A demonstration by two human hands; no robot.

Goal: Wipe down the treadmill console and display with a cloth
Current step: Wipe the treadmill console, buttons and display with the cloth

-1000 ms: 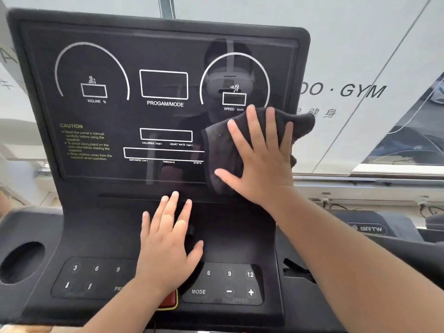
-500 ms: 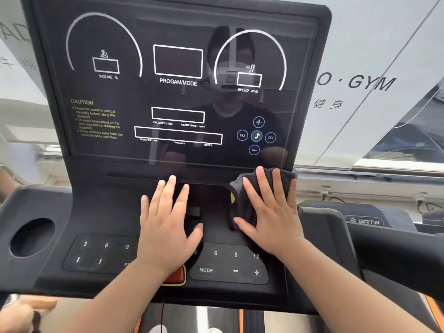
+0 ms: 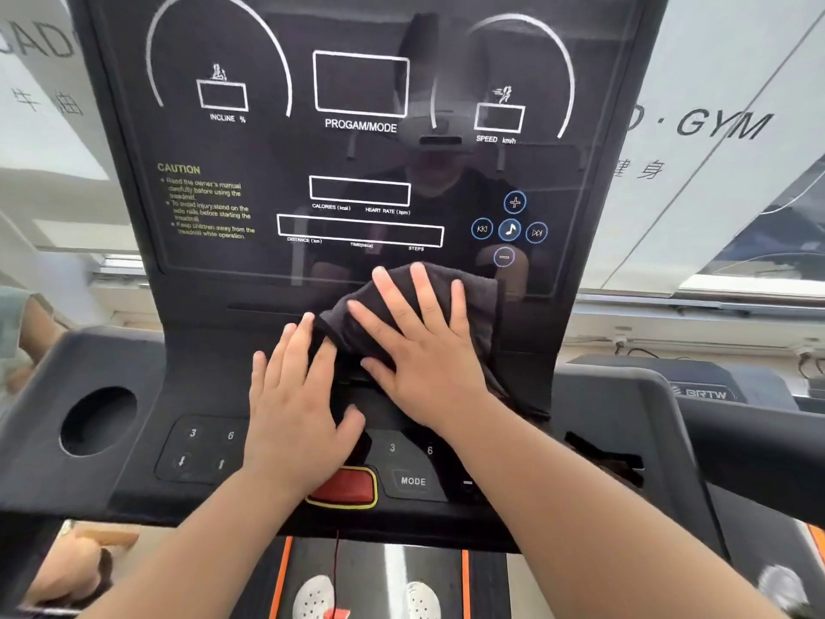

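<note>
A black treadmill console [image 3: 602,422] rises into a glossy dark display [image 3: 277,163] with white outlines and yellow caution text. My right hand [image 3: 424,355] lies flat, fingers spread, on a dark grey cloth [image 3: 480,306] pressed against the display's lower edge, at the middle. My left hand [image 3: 294,404] rests flat on the console just left of the cloth, its fingertips touching the cloth's edge. Both hands cover part of the button panel; a red stop button [image 3: 346,486] shows below my left palm.
A round cup holder [image 3: 98,422] sits at the console's left. Keypads with numbers and a MODE button [image 3: 413,481] flank the red button. The treadmill belt and white shoes [image 3: 312,600] show below. Another person's hand [image 3: 67,569] appears at the lower left. Windows with GYM lettering lie behind.
My right hand slid the cloth from the display's right side down to its lower edge, then left toward the middle. My left hand stayed on the console.
</note>
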